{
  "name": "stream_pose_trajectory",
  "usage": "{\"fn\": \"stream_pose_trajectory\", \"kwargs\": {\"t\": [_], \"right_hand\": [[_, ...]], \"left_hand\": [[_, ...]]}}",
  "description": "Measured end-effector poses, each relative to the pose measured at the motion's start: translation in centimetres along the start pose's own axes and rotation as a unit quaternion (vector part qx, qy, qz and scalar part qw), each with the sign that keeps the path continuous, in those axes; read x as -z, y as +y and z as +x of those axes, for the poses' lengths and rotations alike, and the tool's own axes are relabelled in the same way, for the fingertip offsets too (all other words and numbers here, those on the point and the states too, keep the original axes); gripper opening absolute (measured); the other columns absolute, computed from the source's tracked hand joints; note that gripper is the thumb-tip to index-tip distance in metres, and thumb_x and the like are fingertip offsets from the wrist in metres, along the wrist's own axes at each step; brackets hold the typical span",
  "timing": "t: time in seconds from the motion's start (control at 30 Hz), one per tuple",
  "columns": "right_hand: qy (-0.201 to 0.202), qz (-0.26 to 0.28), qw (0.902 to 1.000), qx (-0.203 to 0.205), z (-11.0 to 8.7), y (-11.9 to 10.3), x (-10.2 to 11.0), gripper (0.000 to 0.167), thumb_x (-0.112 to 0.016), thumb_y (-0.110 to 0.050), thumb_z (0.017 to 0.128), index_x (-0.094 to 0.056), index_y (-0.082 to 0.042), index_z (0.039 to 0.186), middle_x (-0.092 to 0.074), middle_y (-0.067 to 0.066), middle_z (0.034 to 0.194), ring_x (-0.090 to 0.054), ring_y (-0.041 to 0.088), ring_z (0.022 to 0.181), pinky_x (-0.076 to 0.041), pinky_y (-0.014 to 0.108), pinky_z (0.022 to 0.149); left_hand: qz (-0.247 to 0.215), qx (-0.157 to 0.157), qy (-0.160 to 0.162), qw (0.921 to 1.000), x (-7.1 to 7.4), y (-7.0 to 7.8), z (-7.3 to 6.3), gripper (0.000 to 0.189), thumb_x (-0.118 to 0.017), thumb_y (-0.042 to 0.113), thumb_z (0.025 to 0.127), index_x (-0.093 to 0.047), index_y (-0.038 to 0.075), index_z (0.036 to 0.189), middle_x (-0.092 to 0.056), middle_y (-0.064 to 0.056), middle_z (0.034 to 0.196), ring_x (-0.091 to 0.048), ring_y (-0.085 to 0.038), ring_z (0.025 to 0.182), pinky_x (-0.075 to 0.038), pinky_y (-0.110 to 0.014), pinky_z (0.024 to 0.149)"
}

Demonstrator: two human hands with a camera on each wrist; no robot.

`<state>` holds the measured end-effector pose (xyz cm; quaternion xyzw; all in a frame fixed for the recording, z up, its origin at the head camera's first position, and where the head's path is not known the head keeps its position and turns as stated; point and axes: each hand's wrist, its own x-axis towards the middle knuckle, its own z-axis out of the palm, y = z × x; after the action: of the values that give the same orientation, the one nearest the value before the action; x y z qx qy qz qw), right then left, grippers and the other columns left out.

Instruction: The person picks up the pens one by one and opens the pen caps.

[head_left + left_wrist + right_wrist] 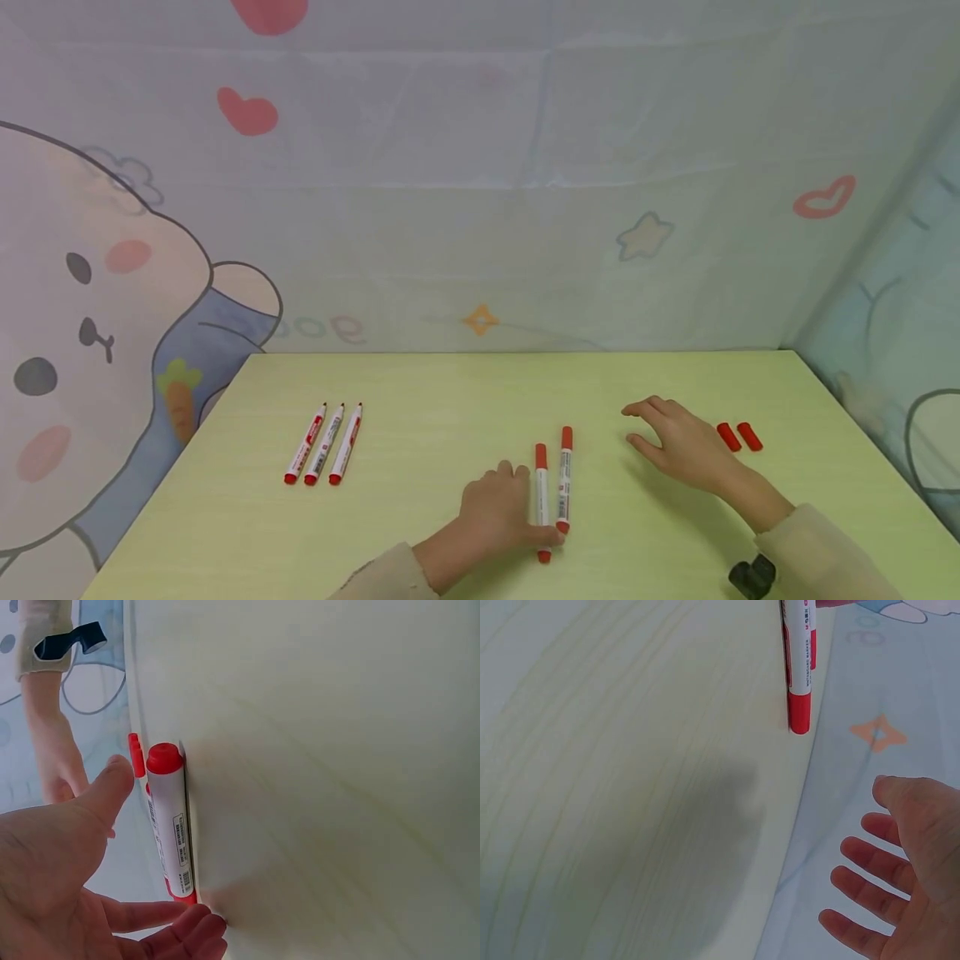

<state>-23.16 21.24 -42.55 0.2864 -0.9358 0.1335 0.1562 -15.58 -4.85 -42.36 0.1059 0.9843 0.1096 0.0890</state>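
Note:
Two capped markers, white with red caps, lie side by side near the middle front of the table. My left hand (497, 510) is beside the left capped marker (542, 492), its thumb overlapping the lower end in the head view. From the left wrist, the thumb and fingers spread around that marker (171, 817) with a gap showing at the thumb. The other capped marker (566, 479) lies just to the right. My right hand (678, 442) hovers over the table to the right of the markers, fingers loosely extended and holding nothing; its shadow falls below.
Three uncapped markers (322, 446) lie in a slanted row at the left, tips pointing away. Two loose red caps (738, 437) lie at the right, beyond the right hand. A black wrist strap (752, 577) sits by the right sleeve. A printed curtain (525, 208) hangs behind the table.

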Motion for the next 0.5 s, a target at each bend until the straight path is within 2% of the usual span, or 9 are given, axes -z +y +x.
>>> {"fn": "stream_pose_trajectory", "kwargs": {"t": [0.2, 0.33, 0.5], "right_hand": [[-0.012, 0.0, 0.9999, -0.002, 0.1, -0.2, 0.0, 0.036, -0.07, -0.025, 0.081, -0.061, -0.012, 0.112, -0.061, 0.004, 0.105, -0.061, 0.024, 0.09, -0.044, 0.022, 0.051], [-0.011, 0.008, 0.9999, 0.011, 0.3, -0.5, -0.1, 0.035, -0.069, -0.023, 0.081, -0.06, -0.011, 0.113, -0.061, 0.003, 0.105, -0.061, 0.023, 0.092, -0.049, 0.028, 0.059], [-0.019, 0.018, 0.9995, 0.018, 0.7, -1.1, -0.4, 0.035, -0.07, -0.021, 0.081, -0.06, -0.011, 0.113, -0.061, 0.002, 0.106, -0.06, 0.022, 0.093, -0.052, 0.033, 0.066]], "left_hand": [[0.005, 0.01, -0.014, 0.9998, 0.1, 0.4, 0.2, 0.077, -0.075, 0.062, 0.059, -0.055, 0.007, 0.109, -0.043, 0.0, 0.078, -0.042, -0.015, 0.063, -0.034, -0.027, 0.053], [0.0, 0.011, -0.03, 0.9995, 0.1, 0.3, 0.3, 0.07, -0.075, 0.056, 0.063, -0.054, 0.008, 0.109, -0.045, 0.0, 0.077, -0.044, -0.016, 0.063, -0.035, -0.027, 0.053], [-0.022, 0.005, -0.061, 0.9979, 0.6, -0.2, 0.4, 0.052, -0.076, 0.043, 0.069, -0.053, 0.009, 0.101, -0.047, 0.0, 0.07, -0.045, -0.015, 0.058, -0.033, -0.027, 0.05]]}}
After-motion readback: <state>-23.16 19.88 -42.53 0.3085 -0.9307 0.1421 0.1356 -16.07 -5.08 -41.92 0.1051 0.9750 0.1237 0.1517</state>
